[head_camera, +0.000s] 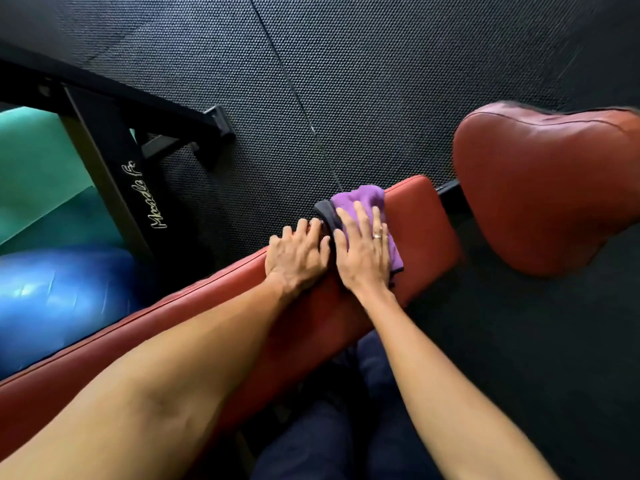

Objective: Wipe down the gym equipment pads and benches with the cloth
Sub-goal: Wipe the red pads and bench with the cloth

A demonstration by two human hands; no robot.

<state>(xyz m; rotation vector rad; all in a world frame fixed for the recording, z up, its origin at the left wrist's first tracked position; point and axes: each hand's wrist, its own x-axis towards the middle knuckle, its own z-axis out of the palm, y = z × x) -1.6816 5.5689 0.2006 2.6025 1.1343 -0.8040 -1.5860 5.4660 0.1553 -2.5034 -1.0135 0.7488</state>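
While the bench [422,223] runs long from near left to far right, I see its far end stop just short of the seat pad [547,188]. The cloth [363,199] lies on that end, pressed under my flat right hand [363,247]. My left hand [298,251] curls over the bench's left edge beside it. Room to stroke lies back toward me.

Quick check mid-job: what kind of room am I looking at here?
Most likely a gym: a long red padded leather bench, a blue inflatable exercise ball beside it, and black dimpled rubber floor matting underneath.
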